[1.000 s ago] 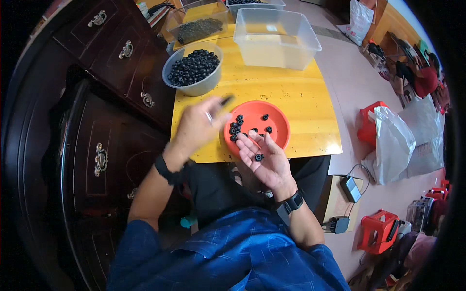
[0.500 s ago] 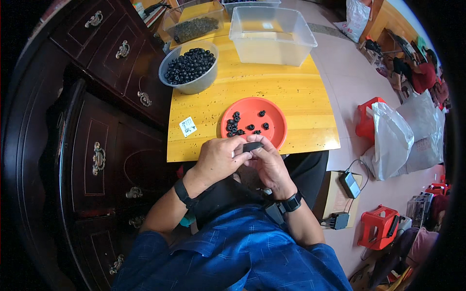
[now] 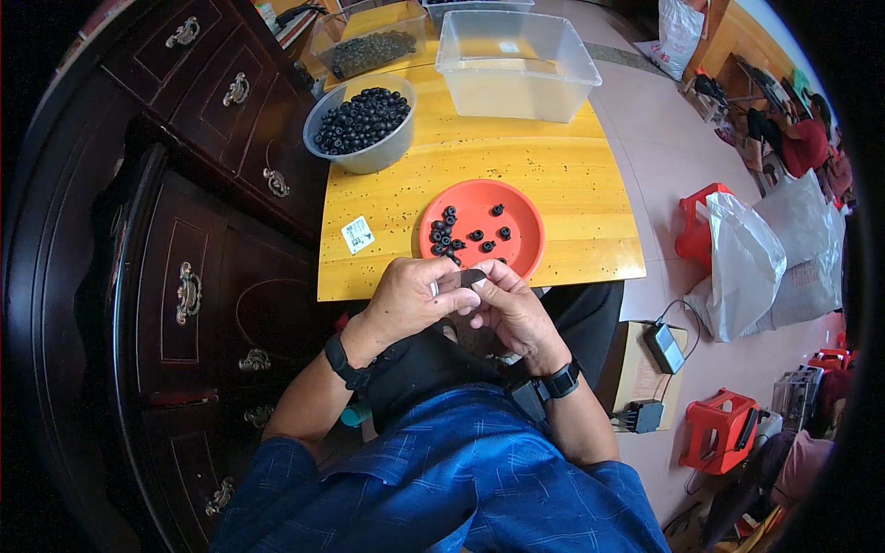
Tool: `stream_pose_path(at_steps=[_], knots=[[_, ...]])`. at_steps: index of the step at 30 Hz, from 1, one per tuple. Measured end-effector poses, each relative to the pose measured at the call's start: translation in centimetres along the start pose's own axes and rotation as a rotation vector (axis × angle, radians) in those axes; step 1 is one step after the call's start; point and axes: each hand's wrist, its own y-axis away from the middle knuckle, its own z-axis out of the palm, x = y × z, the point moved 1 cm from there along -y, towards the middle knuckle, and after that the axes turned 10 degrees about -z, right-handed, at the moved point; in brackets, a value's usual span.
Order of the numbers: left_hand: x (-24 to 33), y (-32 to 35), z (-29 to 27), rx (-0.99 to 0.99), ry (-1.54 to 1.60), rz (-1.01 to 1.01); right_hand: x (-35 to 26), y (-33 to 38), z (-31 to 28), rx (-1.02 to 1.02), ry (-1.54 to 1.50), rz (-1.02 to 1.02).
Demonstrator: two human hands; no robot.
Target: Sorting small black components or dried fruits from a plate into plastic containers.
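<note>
Your left hand point(image 3: 410, 295) pinches a dark flat piece point(image 3: 471, 277) by the red dish's point(image 3: 518, 207) near rim; fingers hide its outline. Nearest small black parts point(image 3: 476, 235) partly blocked. Your right hand point(image 3: 518, 318) curls against it; can't tell what's pinched.

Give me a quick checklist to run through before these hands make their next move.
1. Dark flat piece gripped: ok, in the left hand.
2. Right hand in place: ok, its thumb is beside the piece.
3. Red dish upright on the table: ok.
4. Small black parts in the dish: ok, several.
5. Tabletop clean: not ok, dark specks are scattered there.
6. Small part between the fingers: cannot tell, hidden.
</note>
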Motion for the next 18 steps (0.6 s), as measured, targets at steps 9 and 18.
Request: stream_pose_path(at_steps=[9, 18], knots=[[-0.9, -0.1, -0.1, -0.034, 0.292, -0.006, 1.1, -0.4, -1.5, -0.06, -0.349, 0.005], [0.1, 0.3, -0.5, 0.149, -0.253, 0.162, 0.8, -0.2, 0.1, 0.036, -0.417, 0.008]])
